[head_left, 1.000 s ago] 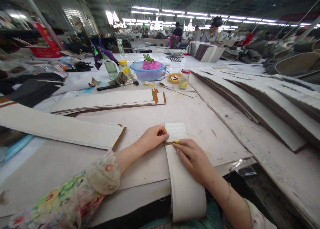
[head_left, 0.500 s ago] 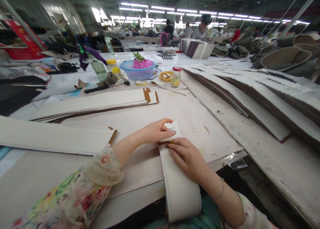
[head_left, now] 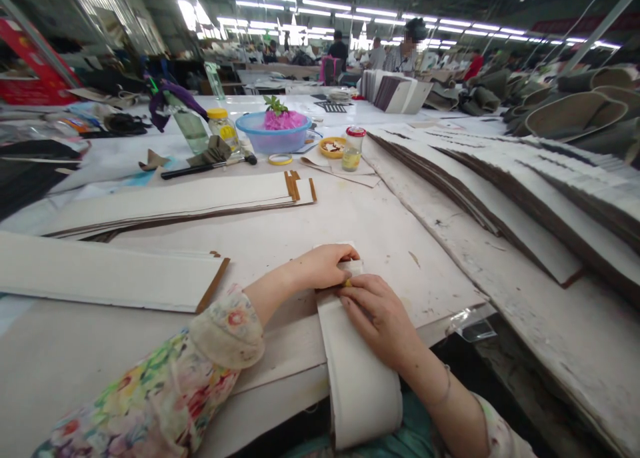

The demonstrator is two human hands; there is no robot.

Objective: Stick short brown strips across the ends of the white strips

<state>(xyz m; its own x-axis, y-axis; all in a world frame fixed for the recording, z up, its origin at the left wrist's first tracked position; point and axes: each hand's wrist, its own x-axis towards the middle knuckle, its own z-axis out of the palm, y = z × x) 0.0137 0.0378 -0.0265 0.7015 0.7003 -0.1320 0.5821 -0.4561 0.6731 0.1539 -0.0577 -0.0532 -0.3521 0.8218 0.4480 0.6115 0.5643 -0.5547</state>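
Observation:
A long off-white strip [head_left: 353, 351] runs over the front table edge and curls back at my lap. Its far end lies on the table under my hands. My left hand [head_left: 333, 266] is closed, its fingers curled over that end and pressed on the strip. My right hand [head_left: 383, 315] lies just nearer me, thumb and fingers closed on the strip, with fingertips close to my left ones. Between the fingertips shows a small yellow thing [head_left: 347, 283], too covered to name. The strip's edge under the fingers is hidden.
Strips with brown ends [head_left: 210, 288] lie at left, with another pile [head_left: 175, 201] behind. Stacked panels [head_left: 500, 198] fill the right side. Farther back stand a blue basin [head_left: 273, 138], a red-lidded jar [head_left: 353, 150], a yellow dish [head_left: 331, 147] and a black-handled brush [head_left: 200, 168].
My left hand has moved slightly right and down, its fingers curling further over the strip's end and covering more of it. My right hand stays almost in place.

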